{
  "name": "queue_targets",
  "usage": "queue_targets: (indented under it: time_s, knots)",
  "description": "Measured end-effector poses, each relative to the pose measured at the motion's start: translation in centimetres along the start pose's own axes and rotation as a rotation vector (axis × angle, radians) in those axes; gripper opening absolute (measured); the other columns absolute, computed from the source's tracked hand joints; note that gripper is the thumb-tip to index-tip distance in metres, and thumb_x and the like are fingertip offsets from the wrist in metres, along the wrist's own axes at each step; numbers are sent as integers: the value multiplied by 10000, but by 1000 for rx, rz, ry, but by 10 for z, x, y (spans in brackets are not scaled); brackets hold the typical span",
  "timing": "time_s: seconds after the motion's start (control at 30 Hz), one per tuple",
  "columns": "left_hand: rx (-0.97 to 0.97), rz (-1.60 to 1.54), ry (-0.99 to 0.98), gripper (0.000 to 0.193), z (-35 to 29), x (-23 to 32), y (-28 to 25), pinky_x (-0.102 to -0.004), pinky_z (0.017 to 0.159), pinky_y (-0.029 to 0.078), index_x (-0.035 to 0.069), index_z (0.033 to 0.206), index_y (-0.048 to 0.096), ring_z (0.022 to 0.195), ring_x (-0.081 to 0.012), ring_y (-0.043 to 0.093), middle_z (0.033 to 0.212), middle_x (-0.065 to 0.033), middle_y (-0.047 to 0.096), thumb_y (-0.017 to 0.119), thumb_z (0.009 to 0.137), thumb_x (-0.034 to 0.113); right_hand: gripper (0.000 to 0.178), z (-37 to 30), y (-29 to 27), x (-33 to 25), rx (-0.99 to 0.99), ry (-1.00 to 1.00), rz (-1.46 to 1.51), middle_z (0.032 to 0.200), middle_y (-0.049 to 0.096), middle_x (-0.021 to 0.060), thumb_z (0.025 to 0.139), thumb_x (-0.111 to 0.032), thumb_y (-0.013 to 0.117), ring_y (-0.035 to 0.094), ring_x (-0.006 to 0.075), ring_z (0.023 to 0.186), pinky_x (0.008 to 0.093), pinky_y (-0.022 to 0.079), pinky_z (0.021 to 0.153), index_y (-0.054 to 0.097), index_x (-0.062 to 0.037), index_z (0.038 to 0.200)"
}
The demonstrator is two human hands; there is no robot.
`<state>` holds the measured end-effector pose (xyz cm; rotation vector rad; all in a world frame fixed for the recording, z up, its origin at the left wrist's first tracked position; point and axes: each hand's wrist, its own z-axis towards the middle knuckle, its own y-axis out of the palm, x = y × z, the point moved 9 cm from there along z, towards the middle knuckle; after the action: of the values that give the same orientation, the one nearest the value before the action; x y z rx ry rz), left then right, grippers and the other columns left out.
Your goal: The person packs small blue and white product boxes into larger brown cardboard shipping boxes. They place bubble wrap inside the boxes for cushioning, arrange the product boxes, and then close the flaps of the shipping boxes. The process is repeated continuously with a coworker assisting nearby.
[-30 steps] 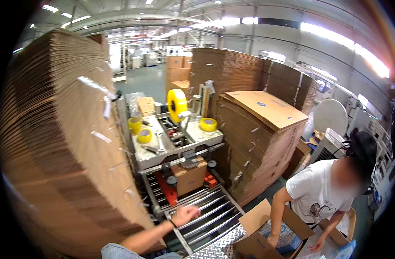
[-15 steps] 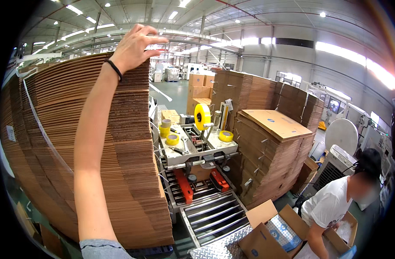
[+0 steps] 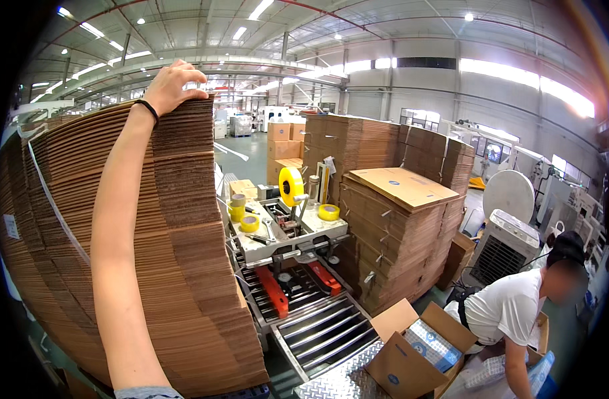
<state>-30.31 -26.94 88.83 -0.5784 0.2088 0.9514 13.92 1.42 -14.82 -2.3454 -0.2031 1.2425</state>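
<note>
My left hand (image 3: 173, 86), with a black band on its wrist, is raised at the top right corner of a tall stack of flattened cardboard boxes (image 3: 191, 266). Its thumb rests along the upper edge of the stack. The other fingers curve above, with a gap between them and the thumb, and nothing shows in the hand. A white strap (image 3: 55, 196) runs down the stack's left part. My right hand is out of view.
A carton taping machine (image 3: 284, 233) holding yellow tape rolls stands beside a roller conveyor (image 3: 327, 332). More flattened boxes (image 3: 397, 246) are piled behind. At lower right, a co-worker (image 3: 510, 306) bends near an open carton (image 3: 411, 352) with blue-and-white packages.
My left hand has come down from above the stack onto its top edge. The view has shifted to the right. The co-worker bends lower, reaching down.
</note>
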Motion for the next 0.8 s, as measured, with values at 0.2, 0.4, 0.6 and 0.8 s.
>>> queue_targets:
  time_s: [0.2,0.4,0.6,0.8]
  knots:
    - [119,82,84,298,12,30,14,-385,921,475,106,948,733,1122,-206,580,1029,-14,685,757,803,367,449,21,-14,11,99,-21,-191,952,710,205,868,-309,674,688,301,822,441,552,711,623,-12,1201]
    - [-298,280,-295,549,40,60,67,-443,739,569,89,828,744,866,-310,713,867,-120,726,717,761,633,489,-13,-19,-39,23,-81,-26,1069,702,220,850,-256,653,690,378,875,452,552,745,587,-6,1265]
    - [-65,496,-213,205,42,65,49,-439,874,477,158,778,742,730,-202,720,725,-44,722,576,897,164,484,-44,-59,-121,-160,-54,-56,1406,477,275,1020,-249,465,498,378,1254,428,404,1046,467,52,1398]
    - [593,8,466,200,30,329,-106,-319,605,516,126,774,541,633,-172,614,632,-15,537,666,862,255,196,-116,-275,-275,847,-378,115,919,720,113,938,-184,664,684,164,823,309,543,733,700,-21,1042]
